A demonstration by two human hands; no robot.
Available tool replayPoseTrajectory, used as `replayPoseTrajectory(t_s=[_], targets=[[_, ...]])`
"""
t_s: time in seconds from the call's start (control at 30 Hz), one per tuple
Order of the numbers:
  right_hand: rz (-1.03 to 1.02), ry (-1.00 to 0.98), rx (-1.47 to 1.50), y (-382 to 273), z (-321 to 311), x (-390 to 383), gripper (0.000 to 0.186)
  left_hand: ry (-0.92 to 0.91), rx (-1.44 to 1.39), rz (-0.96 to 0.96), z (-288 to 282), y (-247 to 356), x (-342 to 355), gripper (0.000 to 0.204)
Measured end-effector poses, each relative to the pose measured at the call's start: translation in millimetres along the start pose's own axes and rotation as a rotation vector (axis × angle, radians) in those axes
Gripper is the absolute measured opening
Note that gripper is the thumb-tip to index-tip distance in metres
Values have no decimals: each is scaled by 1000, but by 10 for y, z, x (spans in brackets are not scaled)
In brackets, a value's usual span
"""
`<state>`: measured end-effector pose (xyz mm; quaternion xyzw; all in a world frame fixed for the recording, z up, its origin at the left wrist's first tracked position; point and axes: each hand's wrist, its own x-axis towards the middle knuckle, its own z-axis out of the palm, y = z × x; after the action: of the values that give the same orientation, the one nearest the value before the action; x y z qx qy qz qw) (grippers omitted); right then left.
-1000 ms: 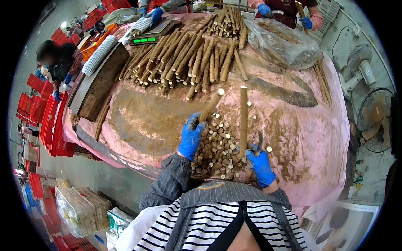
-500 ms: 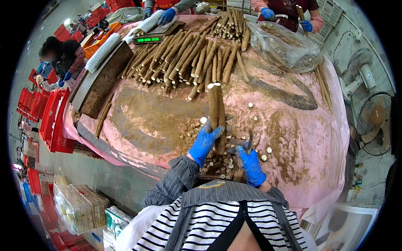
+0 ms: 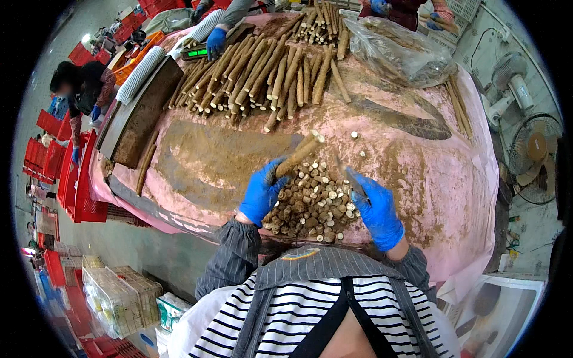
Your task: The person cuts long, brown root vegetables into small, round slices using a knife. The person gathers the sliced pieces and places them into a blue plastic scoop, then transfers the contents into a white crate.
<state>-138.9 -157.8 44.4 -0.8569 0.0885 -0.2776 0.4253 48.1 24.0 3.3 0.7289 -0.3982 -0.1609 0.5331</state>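
Note:
My left hand (image 3: 262,191), in a blue glove, is closed around long brown yam roots (image 3: 297,156). They tilt up and to the right, pale cut ends foremost; blur hides how many there are. Gripped in my blue-gloved right hand (image 3: 378,210) is a small knife (image 3: 356,186), its blade pointing up and away from me, apart from the yams. Between and below both hands spreads a heap of short cut yam ends (image 3: 313,200), brown with white faces. Beyond them lies a large pile of yam roots (image 3: 250,77), cut ends toward me.
A soil-smeared pink sheet (image 3: 412,179) covers the table. At its left stand a long metal trough (image 3: 140,122) and a lone yam (image 3: 147,164). A clear plastic bag (image 3: 400,53) lies far right. A co-worker's gloved hand (image 3: 216,43) is by the scale (image 3: 194,53). Fans (image 3: 533,173) stand right.
My left hand has moved left and tipped the yams from upright to a slant. My right hand has shifted right with the knife, uncovering the cut ends. A co-worker's hand has come nearer the pile.

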Motion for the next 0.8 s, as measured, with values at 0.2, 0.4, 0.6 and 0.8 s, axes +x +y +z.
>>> replayPoseTrajectory(t_s=[0.2, 0.4, 0.6, 0.8], targets=[[78, -182, -207, -39, -49, 99, 42, -35, 101, 89, 24, -16, -101, 45], [158, -240, -182, -76, -9, 39, 41, -93, 121, 62, -21, -5, -190, 42], [480, -356, -24, -26, 100, -22, 39, -165, 289, 124, -20, -52, -270, 46], [604, -349, -100, 414, 209, -199, 42, -173, 210, 78, -13, -112, -268, 43]])
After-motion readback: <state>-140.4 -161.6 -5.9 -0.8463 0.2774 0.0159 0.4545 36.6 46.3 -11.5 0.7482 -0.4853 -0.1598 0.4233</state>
